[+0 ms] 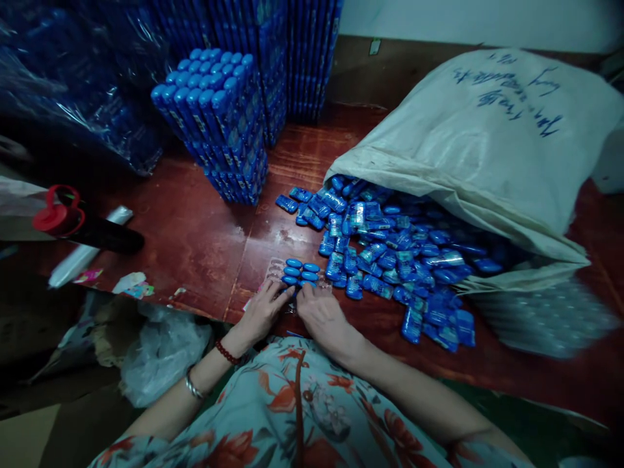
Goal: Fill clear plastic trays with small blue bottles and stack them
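Observation:
A clear plastic tray [275, 266] with moulded pockets lies at the table's near edge. Small blue packs [293, 263] stand on end in its middle, in two short columns. At the tray's near left, my left hand [266, 309] is closed, thumb and fingers at a blue pack in the nearest row. My right hand [322, 317] is curled beside it, with its fingertips down on the near right packs. Both hands partly cover the tray's near side. Loose blue packs in shiny wrap [375, 250] are heaped just to the right.
A big white woven sack [468, 123] lies open, spilling packs. Tall stacks of blue packs [219, 123] stand at the back left. A dark bottle with a red lid [92, 227] lies on the left. Clear trays [546, 318] sit under the sack's right side.

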`<state>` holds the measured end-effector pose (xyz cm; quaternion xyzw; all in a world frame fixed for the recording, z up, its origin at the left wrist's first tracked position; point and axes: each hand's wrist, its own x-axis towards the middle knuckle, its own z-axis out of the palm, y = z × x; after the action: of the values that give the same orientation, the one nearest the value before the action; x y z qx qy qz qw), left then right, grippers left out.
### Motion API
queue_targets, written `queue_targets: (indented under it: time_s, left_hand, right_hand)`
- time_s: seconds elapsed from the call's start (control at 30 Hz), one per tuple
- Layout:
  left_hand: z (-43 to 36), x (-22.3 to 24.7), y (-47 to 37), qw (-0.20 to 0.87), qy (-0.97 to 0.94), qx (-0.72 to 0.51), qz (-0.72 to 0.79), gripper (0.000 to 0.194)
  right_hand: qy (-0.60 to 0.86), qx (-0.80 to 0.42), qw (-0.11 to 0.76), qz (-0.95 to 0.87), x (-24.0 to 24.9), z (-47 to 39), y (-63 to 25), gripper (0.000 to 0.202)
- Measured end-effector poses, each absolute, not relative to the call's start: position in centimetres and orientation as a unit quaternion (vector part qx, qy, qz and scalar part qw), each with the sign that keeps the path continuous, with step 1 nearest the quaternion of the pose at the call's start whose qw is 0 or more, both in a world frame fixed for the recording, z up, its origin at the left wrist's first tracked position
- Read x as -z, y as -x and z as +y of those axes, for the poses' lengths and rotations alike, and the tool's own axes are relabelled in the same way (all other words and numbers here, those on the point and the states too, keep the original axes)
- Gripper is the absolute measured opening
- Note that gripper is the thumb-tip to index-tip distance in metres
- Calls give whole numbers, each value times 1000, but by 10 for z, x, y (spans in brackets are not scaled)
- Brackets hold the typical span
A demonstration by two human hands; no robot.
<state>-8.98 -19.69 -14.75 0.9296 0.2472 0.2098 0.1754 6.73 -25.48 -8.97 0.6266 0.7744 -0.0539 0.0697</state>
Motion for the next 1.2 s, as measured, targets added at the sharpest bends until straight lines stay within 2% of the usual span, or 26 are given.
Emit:
queue_targets:
  time_s: [0.1, 0.3, 0.43, 0.53, 0.63, 0.67, 0.77, 0.83, 0.9, 1.0, 1.1, 1.2]
  left_hand:
    - [-201, 145, 85, 186, -924, -217, 253, 32]
    - [-196, 153, 82, 198, -912, -233, 274, 32]
    - [-194, 162, 88, 194, -906, -265, 266, 33]
    - [-182, 152, 88, 158, -897, -322, 260, 27]
    - [-151, 126, 69, 139, -893, -346, 253, 18]
    - [-137, 116, 57, 140, -903, -328, 241, 17]
    - [-94, 96, 11, 129, -975, -139, 115, 22]
    - [-75, 93, -20, 109, -993, -21, 42, 21]
    - [-65, 98, -43, 89, -995, 39, -6, 27]
    - [-63, 111, -62, 68, -996, 41, -44, 35]
    - [-64, 122, -66, 58, -996, 11, -71, 34]
    - [-62, 128, -65, 52, -992, 17, -111, 24]
  right_hand:
    - [-606, 18, 64, 793, 92, -251, -61, 23]
    - [-610, 44, 66, 789, 104, -240, -66, 24]
    - [-649, 25, -16, 760, 104, -258, -82, 35]
    - [-665, 14, -87, 741, 98, -270, -110, 42]
    - [-662, 11, -62, 747, 98, -267, -143, 46]
    - [-657, 9, -39, 752, 102, -262, -152, 48]
    - [-634, 4, 15, 773, 116, -245, -168, 49]
    - [-613, 4, 28, 790, 124, -238, -174, 44]
    - [-608, 8, 20, 794, 128, -237, -180, 39]
    - [-630, 34, -76, 772, 130, -246, -189, 34]
    - [-677, 96, -264, 680, 134, -260, -185, 26]
    - [-715, 215, -442, 497, 142, -271, -163, 29]
